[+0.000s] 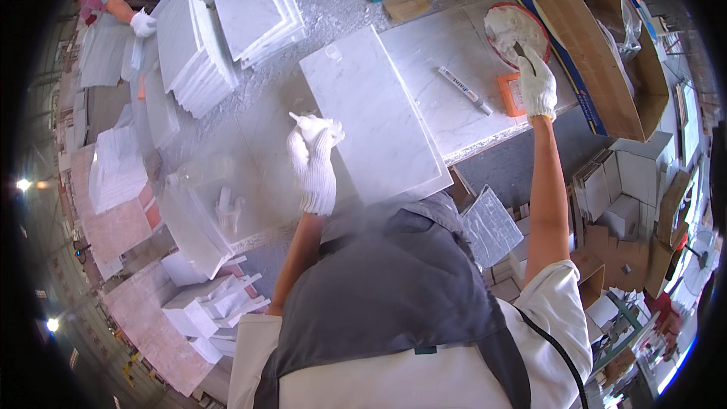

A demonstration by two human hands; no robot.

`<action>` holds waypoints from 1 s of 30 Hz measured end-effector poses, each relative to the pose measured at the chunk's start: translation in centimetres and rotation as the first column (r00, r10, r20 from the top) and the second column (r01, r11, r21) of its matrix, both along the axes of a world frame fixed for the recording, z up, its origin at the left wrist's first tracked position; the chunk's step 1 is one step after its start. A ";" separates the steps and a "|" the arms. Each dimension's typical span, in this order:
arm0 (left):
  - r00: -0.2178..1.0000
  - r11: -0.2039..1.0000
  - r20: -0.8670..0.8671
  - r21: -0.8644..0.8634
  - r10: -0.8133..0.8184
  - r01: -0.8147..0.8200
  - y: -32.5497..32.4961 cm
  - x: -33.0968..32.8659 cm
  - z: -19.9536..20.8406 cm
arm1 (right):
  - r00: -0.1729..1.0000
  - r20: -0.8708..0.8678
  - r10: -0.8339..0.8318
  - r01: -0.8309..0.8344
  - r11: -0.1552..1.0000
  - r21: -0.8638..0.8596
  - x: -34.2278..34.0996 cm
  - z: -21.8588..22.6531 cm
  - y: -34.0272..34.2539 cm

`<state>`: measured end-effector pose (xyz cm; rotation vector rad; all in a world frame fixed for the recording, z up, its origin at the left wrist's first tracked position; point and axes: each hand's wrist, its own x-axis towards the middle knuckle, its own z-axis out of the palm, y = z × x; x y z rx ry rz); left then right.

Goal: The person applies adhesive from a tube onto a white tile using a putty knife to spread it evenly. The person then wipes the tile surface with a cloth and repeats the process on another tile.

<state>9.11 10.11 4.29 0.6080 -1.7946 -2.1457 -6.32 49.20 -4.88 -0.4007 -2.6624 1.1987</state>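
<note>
White knit gloves cover both hands: the right hand pinches a slim dark tool at the white paste in a red-rimmed bowl; the left hand's fingers curl beside a grey-veined marble tile, though whether they grip anything I cannot tell. The tile lies before the grey apron, with a white marker pen and small orange box to its right.

At upper right, the right hand is at a red-rimmed bowl of white paste; left of centre, the left hand is near a pale slab
</note>
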 end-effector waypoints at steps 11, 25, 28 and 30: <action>0.997 0.996 0.026 -0.047 -0.075 0.076 -1.1 0.3 -2.4 | 0.935 0.239 0.263 -0.118 0.865 -0.488 11.7 6.2 -11.7; 0.980 0.979 -0.039 -0.056 -0.197 0.195 -1.2 1.7 -2.5 | 0.909 0.014 0.417 -0.417 0.905 0.078 15.8 7.1 -19.2; 0.976 0.974 -0.037 -0.073 -0.215 0.212 -1.4 1.8 -2.4 | 0.907 0.069 0.416 -0.421 0.892 0.165 16.2 7.2 -19.4; 0.977 0.977 -0.035 -0.062 -0.208 0.206 -1.4 1.9 -2.4 | 0.909 0.096 0.405 -0.416 0.895 0.163 16.3 7.3 -19.3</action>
